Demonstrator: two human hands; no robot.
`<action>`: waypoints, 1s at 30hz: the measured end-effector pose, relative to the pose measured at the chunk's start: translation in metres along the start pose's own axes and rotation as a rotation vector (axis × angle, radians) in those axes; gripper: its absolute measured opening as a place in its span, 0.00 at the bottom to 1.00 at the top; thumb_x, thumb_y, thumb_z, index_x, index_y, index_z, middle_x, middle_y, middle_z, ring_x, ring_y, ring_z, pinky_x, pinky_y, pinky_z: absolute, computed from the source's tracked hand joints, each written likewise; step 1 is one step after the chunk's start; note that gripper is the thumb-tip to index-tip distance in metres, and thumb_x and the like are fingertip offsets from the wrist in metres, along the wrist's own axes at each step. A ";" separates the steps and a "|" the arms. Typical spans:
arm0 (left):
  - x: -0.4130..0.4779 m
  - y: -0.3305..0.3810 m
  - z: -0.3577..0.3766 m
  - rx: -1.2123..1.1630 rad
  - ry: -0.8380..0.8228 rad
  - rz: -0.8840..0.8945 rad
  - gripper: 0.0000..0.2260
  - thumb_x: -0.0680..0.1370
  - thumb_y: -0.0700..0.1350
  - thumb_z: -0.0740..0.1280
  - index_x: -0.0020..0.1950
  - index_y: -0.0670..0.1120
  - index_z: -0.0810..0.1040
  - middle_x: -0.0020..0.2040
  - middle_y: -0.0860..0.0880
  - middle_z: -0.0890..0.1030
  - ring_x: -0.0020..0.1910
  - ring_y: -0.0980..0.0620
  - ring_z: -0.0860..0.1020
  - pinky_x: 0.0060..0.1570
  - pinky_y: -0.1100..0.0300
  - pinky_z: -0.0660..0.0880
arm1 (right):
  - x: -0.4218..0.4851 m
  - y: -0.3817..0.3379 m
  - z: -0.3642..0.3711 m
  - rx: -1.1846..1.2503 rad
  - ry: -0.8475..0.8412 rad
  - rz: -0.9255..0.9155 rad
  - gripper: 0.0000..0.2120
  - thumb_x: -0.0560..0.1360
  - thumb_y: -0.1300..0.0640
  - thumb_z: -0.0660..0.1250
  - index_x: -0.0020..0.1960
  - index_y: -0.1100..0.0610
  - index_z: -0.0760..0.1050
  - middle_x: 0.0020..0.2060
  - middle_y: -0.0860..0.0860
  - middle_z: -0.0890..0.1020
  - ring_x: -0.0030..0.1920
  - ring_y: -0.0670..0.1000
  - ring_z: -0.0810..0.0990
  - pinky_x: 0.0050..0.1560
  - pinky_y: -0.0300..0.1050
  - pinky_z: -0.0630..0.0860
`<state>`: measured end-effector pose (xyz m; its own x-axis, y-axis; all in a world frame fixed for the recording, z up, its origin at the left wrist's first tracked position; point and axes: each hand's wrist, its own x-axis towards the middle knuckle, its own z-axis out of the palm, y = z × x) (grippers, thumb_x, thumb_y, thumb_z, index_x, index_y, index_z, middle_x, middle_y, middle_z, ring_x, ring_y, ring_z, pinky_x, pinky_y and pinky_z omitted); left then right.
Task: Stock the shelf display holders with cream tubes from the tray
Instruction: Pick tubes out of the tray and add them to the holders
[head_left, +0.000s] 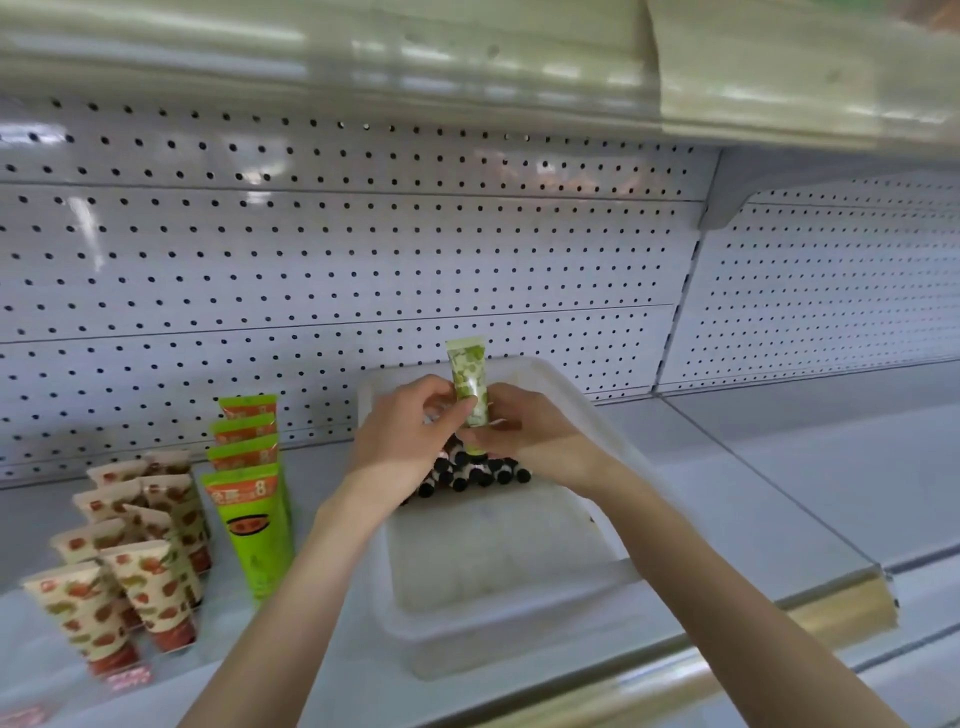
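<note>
A white plastic tray (498, 613) sits on the shelf in front of me. At its far end lies a pile of small tubes with black caps (467, 470). Over that pile both hands hold one small green-patterned cream tube (469, 382) upright, crimped end up. My left hand (402, 441) pinches its left side with thumb and fingertips. My right hand (535, 436) grips its lower part, hiding the cap. On the shelf to the left stand a row of bright green tubes (252, 525) and rows of cream tubes with red and brown spots (124, 566), caps down.
The white shelf board (753, 499) stretches to the right of the tray, with a gold price rail (831, 608) along its front edge. A white perforated back panel (337, 270) rises behind. Another shelf (415, 52) hangs overhead.
</note>
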<state>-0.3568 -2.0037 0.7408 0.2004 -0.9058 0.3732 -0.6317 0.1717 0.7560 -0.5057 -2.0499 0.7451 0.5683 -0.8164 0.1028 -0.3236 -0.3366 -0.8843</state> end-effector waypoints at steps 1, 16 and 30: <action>0.000 0.000 0.001 -0.049 0.018 0.017 0.06 0.74 0.49 0.69 0.48 0.49 0.79 0.45 0.56 0.82 0.46 0.57 0.80 0.48 0.59 0.75 | 0.000 0.000 0.001 0.002 -0.001 -0.015 0.15 0.73 0.55 0.71 0.58 0.55 0.75 0.51 0.50 0.82 0.49 0.47 0.81 0.54 0.43 0.78; -0.004 0.001 -0.011 -0.350 0.099 0.029 0.03 0.73 0.46 0.70 0.45 0.52 0.78 0.44 0.55 0.82 0.42 0.61 0.80 0.40 0.69 0.75 | -0.001 -0.002 -0.011 -0.016 0.063 -0.020 0.12 0.74 0.49 0.68 0.52 0.56 0.78 0.48 0.51 0.83 0.50 0.49 0.81 0.52 0.42 0.78; -0.015 -0.011 -0.016 -0.375 0.017 -0.012 0.07 0.70 0.51 0.68 0.45 0.50 0.78 0.44 0.51 0.83 0.43 0.51 0.82 0.44 0.55 0.80 | 0.061 0.061 -0.039 -0.235 -0.077 0.385 0.03 0.77 0.62 0.62 0.50 0.58 0.71 0.36 0.50 0.73 0.34 0.50 0.74 0.40 0.42 0.74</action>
<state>-0.3406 -1.9856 0.7352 0.2206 -0.9027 0.3695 -0.3112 0.2938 0.9038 -0.5202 -2.1384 0.7155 0.4249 -0.8686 -0.2550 -0.6797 -0.1202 -0.7235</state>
